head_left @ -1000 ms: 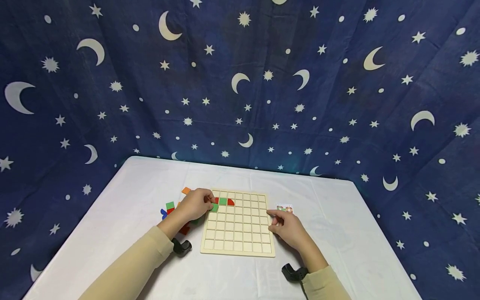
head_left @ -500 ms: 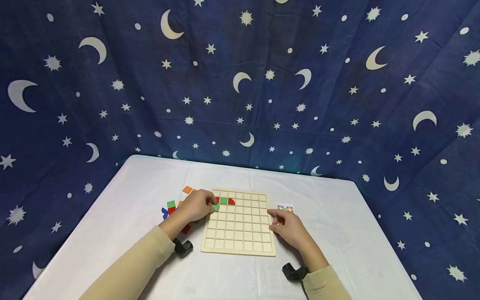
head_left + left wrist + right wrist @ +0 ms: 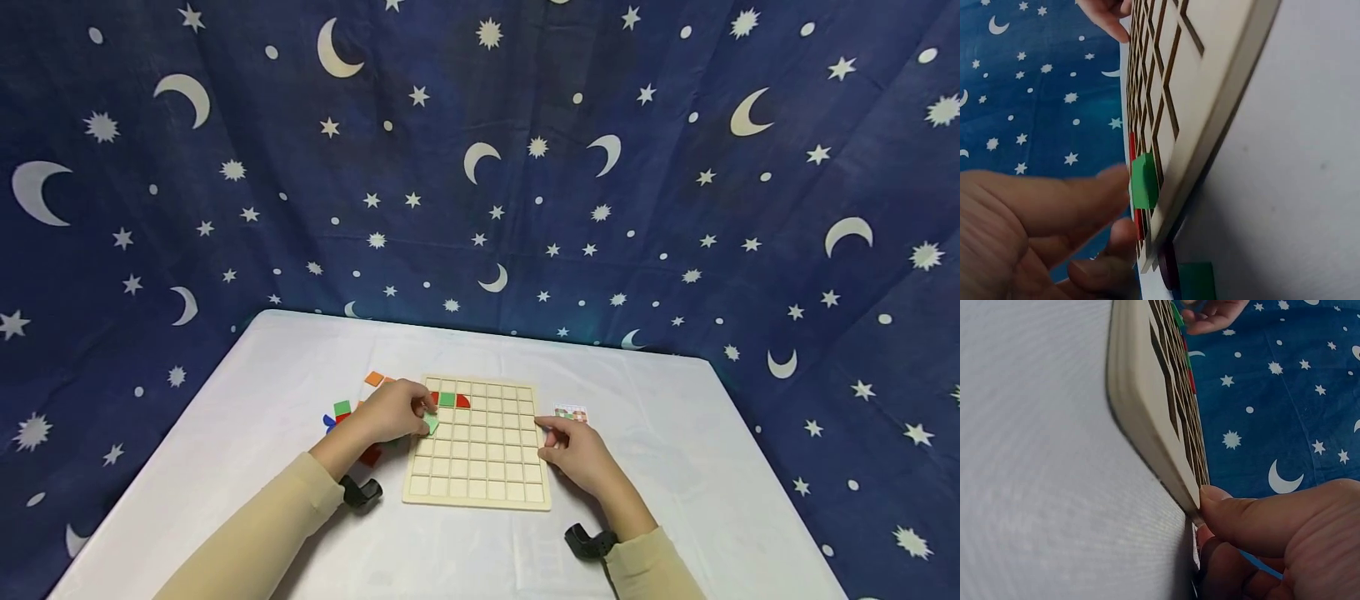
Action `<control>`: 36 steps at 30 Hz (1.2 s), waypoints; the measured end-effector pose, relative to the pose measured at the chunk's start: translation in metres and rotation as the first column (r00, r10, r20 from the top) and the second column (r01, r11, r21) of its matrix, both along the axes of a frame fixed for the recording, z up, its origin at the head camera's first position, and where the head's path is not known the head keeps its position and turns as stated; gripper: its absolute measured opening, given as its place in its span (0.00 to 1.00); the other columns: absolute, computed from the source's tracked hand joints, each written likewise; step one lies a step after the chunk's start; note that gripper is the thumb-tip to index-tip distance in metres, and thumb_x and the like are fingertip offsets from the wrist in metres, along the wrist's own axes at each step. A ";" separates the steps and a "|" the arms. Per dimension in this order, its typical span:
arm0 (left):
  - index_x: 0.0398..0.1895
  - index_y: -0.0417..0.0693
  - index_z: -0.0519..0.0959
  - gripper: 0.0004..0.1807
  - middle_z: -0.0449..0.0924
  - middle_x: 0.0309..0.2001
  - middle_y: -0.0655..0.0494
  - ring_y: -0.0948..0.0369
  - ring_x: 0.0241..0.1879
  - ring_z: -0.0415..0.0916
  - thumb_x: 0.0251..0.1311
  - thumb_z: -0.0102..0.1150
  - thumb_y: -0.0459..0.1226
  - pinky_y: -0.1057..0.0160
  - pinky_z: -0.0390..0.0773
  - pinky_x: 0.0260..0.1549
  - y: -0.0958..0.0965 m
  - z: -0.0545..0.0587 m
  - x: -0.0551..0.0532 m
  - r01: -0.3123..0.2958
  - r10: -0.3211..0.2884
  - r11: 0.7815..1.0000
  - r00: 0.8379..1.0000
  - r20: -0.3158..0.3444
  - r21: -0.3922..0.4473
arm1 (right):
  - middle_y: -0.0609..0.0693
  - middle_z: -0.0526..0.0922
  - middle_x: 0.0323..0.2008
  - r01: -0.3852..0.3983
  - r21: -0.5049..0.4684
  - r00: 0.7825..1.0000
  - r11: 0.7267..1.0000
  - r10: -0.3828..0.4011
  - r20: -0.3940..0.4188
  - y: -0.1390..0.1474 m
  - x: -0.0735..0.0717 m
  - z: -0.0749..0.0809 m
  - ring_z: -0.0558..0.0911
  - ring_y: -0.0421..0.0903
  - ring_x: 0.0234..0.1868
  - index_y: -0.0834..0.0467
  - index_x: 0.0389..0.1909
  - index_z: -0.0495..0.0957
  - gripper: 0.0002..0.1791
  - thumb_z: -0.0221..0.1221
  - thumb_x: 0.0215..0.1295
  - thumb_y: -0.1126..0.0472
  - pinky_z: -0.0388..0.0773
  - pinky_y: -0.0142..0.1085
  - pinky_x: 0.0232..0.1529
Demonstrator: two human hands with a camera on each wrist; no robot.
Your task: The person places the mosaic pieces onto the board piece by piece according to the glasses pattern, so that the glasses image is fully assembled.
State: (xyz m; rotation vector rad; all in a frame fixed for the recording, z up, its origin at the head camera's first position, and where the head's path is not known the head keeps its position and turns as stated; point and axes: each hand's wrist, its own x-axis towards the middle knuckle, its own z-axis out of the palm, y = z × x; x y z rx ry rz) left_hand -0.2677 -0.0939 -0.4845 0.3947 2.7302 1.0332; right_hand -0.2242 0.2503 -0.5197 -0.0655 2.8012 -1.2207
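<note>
The pale wooden grid board [image 3: 480, 467] lies on the table between both hands. My left hand [image 3: 393, 410] pinches a small green tile [image 3: 431, 425], tilted over the board's left column; in the left wrist view the green tile [image 3: 1144, 181] stands at the thumb tip. A green square tile [image 3: 447, 400] sits in the second row, with a curved red tile [image 3: 463, 402] to its right and another red one partly behind the left fingers. My right hand [image 3: 576, 450] touches the board's right edge with index finger and thumb apart; its other fingers are partly hidden.
Loose orange, red, green and blue pieces [image 3: 342, 407] lie left of the board, partly under the left arm. A small pattern card [image 3: 572, 412] lies beyond the right hand. A white cloth covers the table [image 3: 675, 450]; a starry blue curtain [image 3: 480, 167] hangs behind.
The green tile, flat on the board's left column a second ago, now tilts up in the left fingers and has shifted slightly nearer. The right hand stays at the board's edge.
</note>
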 end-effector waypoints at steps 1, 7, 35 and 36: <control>0.36 0.53 0.88 0.12 0.77 0.29 0.58 0.60 0.30 0.73 0.52 0.79 0.29 0.61 0.72 0.34 0.000 0.000 0.000 0.012 -0.012 1.000 1.000 0.000 0.000 | 0.46 0.80 0.31 0.001 0.002 1.000 1.000 -0.001 -0.003 0.000 0.000 0.000 0.75 0.41 0.23 0.53 0.64 0.84 0.28 0.73 0.62 0.69 0.73 0.33 0.23; 0.35 0.53 0.87 0.12 0.77 0.29 0.57 0.59 0.31 0.73 0.54 0.79 0.30 0.61 0.72 0.33 0.003 -0.004 0.000 -0.020 0.019 0.998 1.000 -0.022 -0.057 | 0.47 0.80 0.32 -0.005 -0.006 1.000 1.000 0.005 0.004 0.001 0.000 0.001 0.75 0.42 0.24 0.53 0.65 0.84 0.28 0.73 0.63 0.69 0.73 0.33 0.23; 0.42 0.48 0.88 0.07 0.80 0.32 0.54 0.58 0.30 0.74 0.62 0.73 0.31 0.61 0.76 0.31 -0.019 0.001 -0.010 -0.059 0.057 0.996 0.997 0.042 0.064 | 0.46 0.80 0.32 -0.001 -0.004 1.000 1.000 0.001 -0.005 0.000 -0.001 0.000 0.75 0.42 0.25 0.53 0.64 0.84 0.28 0.73 0.62 0.69 0.72 0.32 0.23; 0.43 0.48 0.88 0.07 0.81 0.33 0.53 0.58 0.30 0.75 0.63 0.72 0.31 0.62 0.76 0.31 -0.024 0.003 -0.010 -0.071 0.067 0.995 0.997 0.049 0.072 | 0.46 0.80 0.32 -0.001 -0.005 1.000 1.000 0.001 -0.006 0.000 -0.001 0.000 0.75 0.42 0.24 0.53 0.65 0.84 0.28 0.73 0.62 0.69 0.72 0.32 0.23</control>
